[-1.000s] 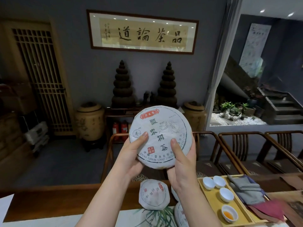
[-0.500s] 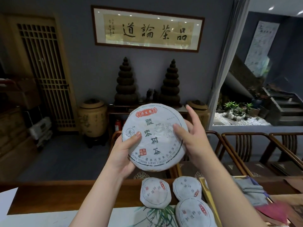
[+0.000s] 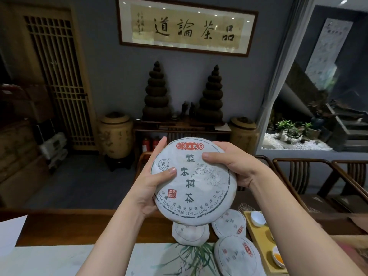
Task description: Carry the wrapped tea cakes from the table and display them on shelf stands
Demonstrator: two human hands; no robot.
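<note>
Tea cake (image 3: 194,181) sits lifted above the counter (image 3: 79,226), label facing me so I can read it; my left hand (image 3: 148,188) and right hand (image 3: 233,166) clasp opposite edges, thumbs pressed on its face; three more cakes (image 3: 229,224) wait below.

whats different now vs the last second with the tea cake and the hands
The right hand shifted from the lower edge of the held tea cake to its upper right edge, thumb on the face. The cake tilted slightly anticlockwise. The left hand kept its grip. Three wrapped cakes stay on the table.
</note>
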